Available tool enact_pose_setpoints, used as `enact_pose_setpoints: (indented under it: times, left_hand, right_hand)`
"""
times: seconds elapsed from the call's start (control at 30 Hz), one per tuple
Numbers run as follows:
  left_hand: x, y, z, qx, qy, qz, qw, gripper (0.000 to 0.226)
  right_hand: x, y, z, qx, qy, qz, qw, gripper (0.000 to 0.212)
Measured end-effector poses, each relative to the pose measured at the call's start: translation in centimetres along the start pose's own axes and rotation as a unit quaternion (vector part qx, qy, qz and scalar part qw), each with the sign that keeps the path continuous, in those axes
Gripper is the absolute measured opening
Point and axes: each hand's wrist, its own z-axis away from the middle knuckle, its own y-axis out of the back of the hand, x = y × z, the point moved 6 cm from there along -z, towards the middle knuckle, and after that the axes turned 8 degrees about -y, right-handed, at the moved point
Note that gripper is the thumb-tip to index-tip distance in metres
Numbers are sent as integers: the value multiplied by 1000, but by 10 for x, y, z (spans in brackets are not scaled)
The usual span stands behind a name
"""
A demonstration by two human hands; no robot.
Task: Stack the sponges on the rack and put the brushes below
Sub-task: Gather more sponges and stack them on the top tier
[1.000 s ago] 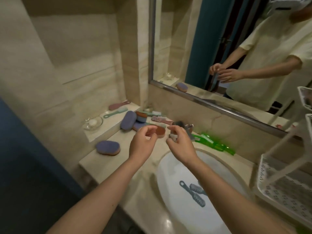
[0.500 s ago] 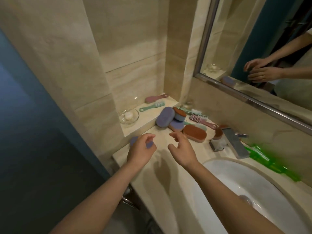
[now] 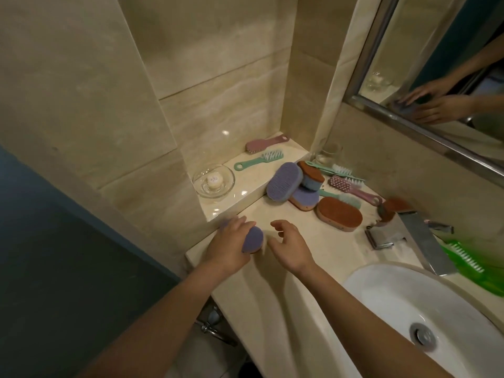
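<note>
Home bathroom. White sink (image 3: pixel 381 304) sitting in a beige stone tabletop (image 3: pixel 308 241), steel tap (image 3: pixel 425 241) reaching over it. Framed mirror (image 3: pixel 436 50) hanging above. Glossy tiles (image 3: pixel 204 64) covering the walls; a ledge (image 3: pixel 245 186) carrying a glass dish (image 3: pixel 201 186) and brushes (image 3: pixel 259 159).

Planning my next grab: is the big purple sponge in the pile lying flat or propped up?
Propped up. The purple sponge stands tilted on its edge, leaning against the brown-topped sponge behind it.
</note>
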Motion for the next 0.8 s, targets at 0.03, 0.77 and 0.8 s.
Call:
enact_pose_setpoints:
  times: [0.03,0.77,0.8]
  left_hand:
    - [-3,-5,-5,-25,-5,-42,999,74]
    - [-28,-6,-41,120,283,495,813,75]
    - [-28,-6,-41,120,287,497,810,77]
  right_hand:
    - [1,-1,-4,-2,-4,1,1000,42]
    - [3,37,-105,95,-185,-367,907,37]
    - [3,38,-107,99,-191,-360,908,39]
